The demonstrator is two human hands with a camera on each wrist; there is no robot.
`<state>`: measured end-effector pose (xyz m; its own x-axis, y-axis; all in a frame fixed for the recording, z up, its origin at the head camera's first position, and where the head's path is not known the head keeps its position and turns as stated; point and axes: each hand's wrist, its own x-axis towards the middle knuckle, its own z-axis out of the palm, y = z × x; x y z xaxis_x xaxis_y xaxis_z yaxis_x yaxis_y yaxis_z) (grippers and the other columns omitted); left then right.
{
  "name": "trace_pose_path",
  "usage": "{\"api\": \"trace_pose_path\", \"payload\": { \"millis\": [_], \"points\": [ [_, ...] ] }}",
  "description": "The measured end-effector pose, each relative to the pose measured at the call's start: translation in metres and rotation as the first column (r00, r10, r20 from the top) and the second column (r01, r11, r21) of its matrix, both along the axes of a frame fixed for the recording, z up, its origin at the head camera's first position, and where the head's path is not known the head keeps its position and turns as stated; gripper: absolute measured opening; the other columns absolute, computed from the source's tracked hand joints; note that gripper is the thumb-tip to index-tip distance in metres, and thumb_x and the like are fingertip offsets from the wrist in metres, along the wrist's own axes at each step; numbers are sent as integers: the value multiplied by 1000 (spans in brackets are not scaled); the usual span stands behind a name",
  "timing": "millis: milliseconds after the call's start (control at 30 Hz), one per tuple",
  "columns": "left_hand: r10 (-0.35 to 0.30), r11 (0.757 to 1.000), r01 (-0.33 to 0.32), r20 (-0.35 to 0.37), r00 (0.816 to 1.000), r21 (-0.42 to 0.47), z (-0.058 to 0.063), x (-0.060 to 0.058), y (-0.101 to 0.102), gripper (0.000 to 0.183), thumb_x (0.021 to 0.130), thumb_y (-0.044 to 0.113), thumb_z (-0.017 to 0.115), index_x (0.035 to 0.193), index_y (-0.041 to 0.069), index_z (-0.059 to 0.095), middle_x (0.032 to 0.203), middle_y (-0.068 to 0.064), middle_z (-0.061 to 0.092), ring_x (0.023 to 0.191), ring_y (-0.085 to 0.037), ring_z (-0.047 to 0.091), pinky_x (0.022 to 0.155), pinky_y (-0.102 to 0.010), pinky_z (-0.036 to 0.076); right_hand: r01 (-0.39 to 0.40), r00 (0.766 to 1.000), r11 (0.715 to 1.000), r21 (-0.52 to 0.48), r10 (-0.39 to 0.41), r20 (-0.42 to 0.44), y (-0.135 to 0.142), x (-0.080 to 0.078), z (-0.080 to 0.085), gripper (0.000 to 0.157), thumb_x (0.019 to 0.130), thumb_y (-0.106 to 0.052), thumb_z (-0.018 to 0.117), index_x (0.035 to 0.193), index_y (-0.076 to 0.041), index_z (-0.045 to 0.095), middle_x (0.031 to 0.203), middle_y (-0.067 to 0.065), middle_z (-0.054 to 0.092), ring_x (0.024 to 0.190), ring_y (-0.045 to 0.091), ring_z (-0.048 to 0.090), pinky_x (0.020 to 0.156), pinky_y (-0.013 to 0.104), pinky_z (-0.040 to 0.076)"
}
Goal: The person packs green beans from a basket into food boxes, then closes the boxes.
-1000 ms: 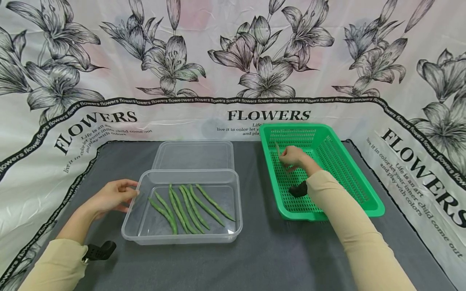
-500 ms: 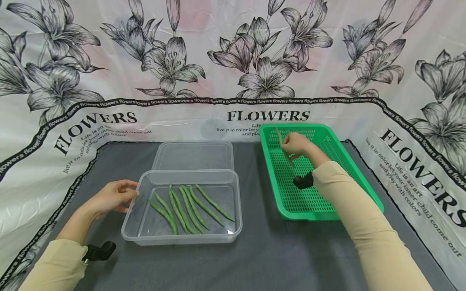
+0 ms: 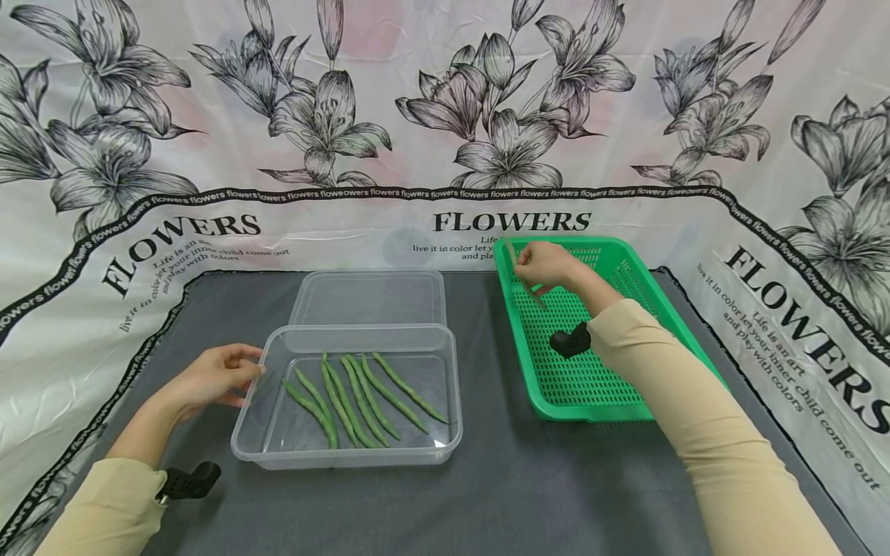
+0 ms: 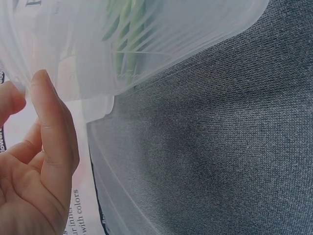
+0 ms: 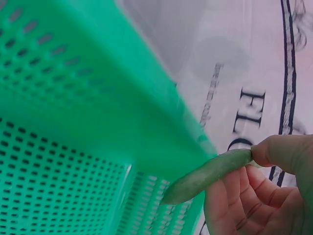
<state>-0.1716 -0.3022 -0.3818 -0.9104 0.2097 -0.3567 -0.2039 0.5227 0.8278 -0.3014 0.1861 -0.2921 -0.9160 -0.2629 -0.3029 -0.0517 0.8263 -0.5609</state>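
In the head view, a clear plastic container (image 3: 348, 455) with several green beans (image 3: 409, 387) lying in it stands left of centre. My left hand (image 3: 212, 378) pinches its left rim between thumb and fingertips; the left wrist view shows the thumb and index finger at that rim. On the right is a green perforated basket (image 3: 531, 386). Over its far left part, my right hand (image 3: 549, 265) pinches a green bean (image 5: 205, 178) between thumb and fingers. In the right wrist view, this bean slants in front of the basket wall.
A clear lid (image 3: 368, 297) lies flat behind the container. The grey cloth (image 3: 480, 479) covers the table, and a floral curtain (image 3: 389, 232) rises behind and along both sides. A black wrist camera (image 3: 570, 340) hangs over the basket under the right sleeve.
My right hand has lifted the green bean up from within the basket, then shifted left toward the basket's left rim. The left hand and the container have stayed put.
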Motion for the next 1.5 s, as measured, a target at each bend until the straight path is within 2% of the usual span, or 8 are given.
{"api": "trace_pose_path", "payload": {
  "millis": [133,367,667,833,1067,1300,1433,1500],
  "points": [
    [1,1000,-1,0,1000,-2,0,0,0,58,93,28,55,136,-5,33,113,-22,53,86,-21,55,68,-35,56,-37,999,999,1,37,-10,-14,2,1,26,93,-12,43,112,4,48,111,20,54,89,26,61,66,31,57],
    [-1,1000,1,0,1000,-6,0,1,0,58,93,29,55,136,-5,34,112,-22,54,87,-21,55,68,-35,56,-93,996,996,-2,93,-9,-39,9,0,21,92,-12,46,108,1,49,92,13,57,75,19,58,64,32,57],
    [-9,1000,9,-3,1000,-1,1,0,0,57,93,27,55,135,-5,34,111,-22,54,86,-21,55,68,-35,56,-177,984,984,-29,178,5,-69,22,-6,17,91,-12,49,104,-1,51,93,9,59,70,15,57,61,29,56],
    [-12,1000,12,-3,1000,-4,0,0,-1,57,93,28,55,135,-4,34,111,-21,54,87,-22,54,69,-35,56,-228,973,973,-41,228,14,-85,30,-9,16,92,-12,49,104,-2,52,89,8,59,72,16,59,62,30,56],
    [-9,1000,9,-3,1000,-4,1,0,0,56,93,27,55,135,-5,34,109,-20,54,86,-21,55,68,-35,56,-262,962,963,-65,266,60,-104,41,-16,17,93,-13,50,108,-4,51,102,10,58,78,17,61,65,31,57],
    [-10,1000,10,-8,1000,-1,1,1,0,56,93,26,55,135,-5,34,108,-21,55,85,-21,55,68,-35,56,-305,944,946,-109,316,98,-121,52,-23,14,93,-12,50,105,-4,50,93,8,58,74,15,59,63,30,56],
    [-16,1000,16,-11,1000,-4,1,1,0,56,94,27,54,135,-5,34,109,-21,54,86,-21,55,68,-35,56,-326,933,938,-117,339,123,-129,56,-31,16,94,-11,50,107,-3,50,92,11,59,78,20,61,63,29,56],
    [-17,1000,17,-11,1000,-5,1,1,0,57,94,27,54,135,-5,33,110,-22,54,86,-22,55,69,-35,56,-365,922,926,-99,374,101,-132,61,-34,19,95,-13,49,110,-3,49,91,11,59,78,21,60,63,30,55]
  ]
}}
